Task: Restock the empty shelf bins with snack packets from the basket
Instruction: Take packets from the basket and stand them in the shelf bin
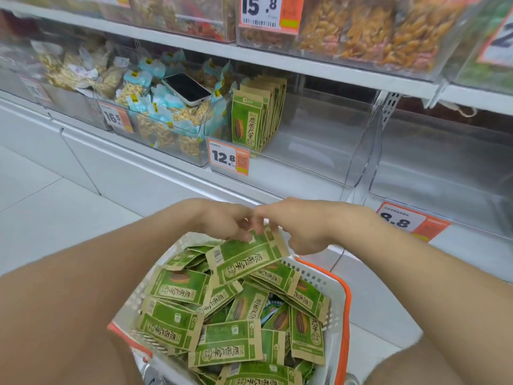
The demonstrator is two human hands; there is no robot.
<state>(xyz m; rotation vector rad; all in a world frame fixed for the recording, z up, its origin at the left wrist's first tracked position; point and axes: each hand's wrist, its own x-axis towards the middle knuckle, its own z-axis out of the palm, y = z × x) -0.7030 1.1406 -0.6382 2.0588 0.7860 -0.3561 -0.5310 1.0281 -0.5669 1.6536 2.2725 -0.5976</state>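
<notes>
Holding one green snack packet over the basket: left hand pinches its top edge, right hand seems to pinch the same edge, fingers partly hidden. Basket heaped with like packets. Clear shelf bin holds a short upright row of packets at its left end. Phone lies on bags in the neighbouring bin.

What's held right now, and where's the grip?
One green snack packet, pinched along its top edge by left hand and right hand, over the basket.
</notes>
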